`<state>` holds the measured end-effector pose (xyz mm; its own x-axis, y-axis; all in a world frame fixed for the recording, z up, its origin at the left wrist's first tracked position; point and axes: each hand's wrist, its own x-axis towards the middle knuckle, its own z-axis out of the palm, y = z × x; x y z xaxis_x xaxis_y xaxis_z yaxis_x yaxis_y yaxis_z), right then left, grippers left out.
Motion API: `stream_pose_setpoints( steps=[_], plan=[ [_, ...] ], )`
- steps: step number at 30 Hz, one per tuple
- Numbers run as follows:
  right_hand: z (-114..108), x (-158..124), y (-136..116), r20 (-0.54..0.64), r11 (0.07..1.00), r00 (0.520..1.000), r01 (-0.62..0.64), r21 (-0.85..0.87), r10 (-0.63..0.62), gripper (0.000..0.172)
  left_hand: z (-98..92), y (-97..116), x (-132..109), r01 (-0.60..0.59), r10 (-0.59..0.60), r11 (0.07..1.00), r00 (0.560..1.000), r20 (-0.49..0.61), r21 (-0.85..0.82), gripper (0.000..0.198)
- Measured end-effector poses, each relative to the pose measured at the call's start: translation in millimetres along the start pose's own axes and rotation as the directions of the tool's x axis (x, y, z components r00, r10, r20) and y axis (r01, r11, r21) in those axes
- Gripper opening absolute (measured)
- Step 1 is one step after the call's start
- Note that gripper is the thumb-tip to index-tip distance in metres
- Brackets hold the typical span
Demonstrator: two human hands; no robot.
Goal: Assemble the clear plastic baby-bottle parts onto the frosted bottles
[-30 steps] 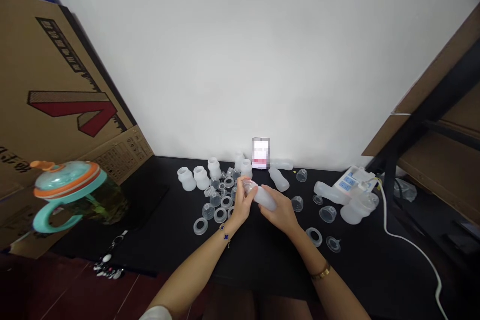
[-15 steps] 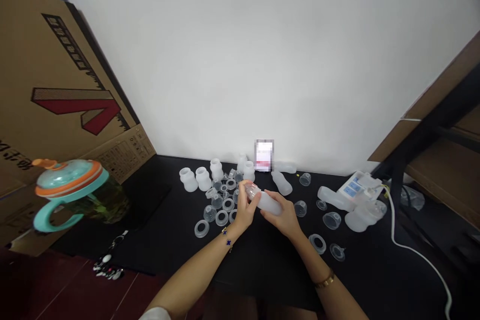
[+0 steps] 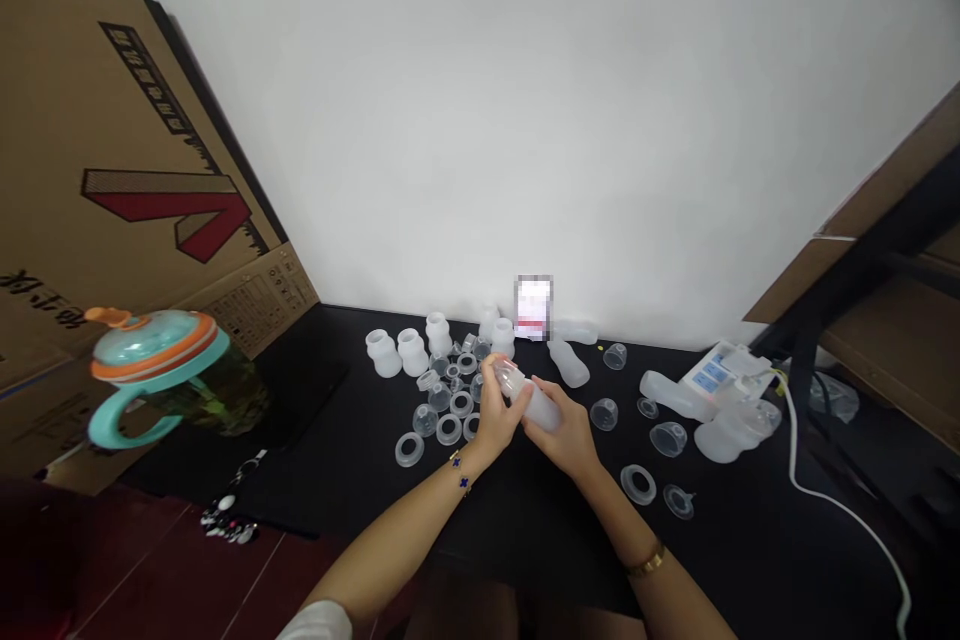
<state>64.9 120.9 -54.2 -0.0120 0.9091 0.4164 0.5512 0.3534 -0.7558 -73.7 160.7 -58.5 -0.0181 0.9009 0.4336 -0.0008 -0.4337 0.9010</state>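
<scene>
Both hands meet on one frosted white bottle point(image 3: 541, 409), tilted over the black table, with a clear cap at its upper left end. My left hand point(image 3: 500, 412) is wrapped round the clear cap. My right hand point(image 3: 568, 430) grips the bottle's body. Left of them lie several clear domes and rings, among them a ring point(image 3: 409, 449) and a dome point(image 3: 425, 420). Several open white bottles point(image 3: 384, 354) stand behind those. A white bottle point(image 3: 569, 363) lies on its side behind my right hand.
A teal-lidded jug point(image 3: 172, 370) stands at the left by a cardboard box point(image 3: 150, 150). Against the wall leans a blurred screen point(image 3: 533, 307). At the right are a white device point(image 3: 720, 370) with a cable point(image 3: 840, 510), more bottles, a clear cup point(image 3: 668, 438) and a ring point(image 3: 637, 485).
The view has shifted slightly, so most things appear a little further right. The bottle between my hands is tilted slightly more steeply. Both hands keep their hold.
</scene>
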Motion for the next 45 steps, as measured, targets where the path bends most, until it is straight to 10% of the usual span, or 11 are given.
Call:
stream_pose_setpoints(
  steps=[15, 45],
  plan=[
    [6.6, -1.4, 2.0, -0.091, 0.995, 0.995, 0.043, -0.088, -0.051, 0.052, 2.1, 8.2, 1.1, 0.077, -0.082, 0.995, 0.993, 0.087, 0.068, 0.099],
    [16.0, -4.1, -1.1, -0.083, 1.000, 0.997, -0.001, -0.026, -0.001, 0.059, -4.5, 14.8, 11.8, 0.145, -0.167, 0.966, 0.982, 0.090, 0.212, 0.070]
  ],
)
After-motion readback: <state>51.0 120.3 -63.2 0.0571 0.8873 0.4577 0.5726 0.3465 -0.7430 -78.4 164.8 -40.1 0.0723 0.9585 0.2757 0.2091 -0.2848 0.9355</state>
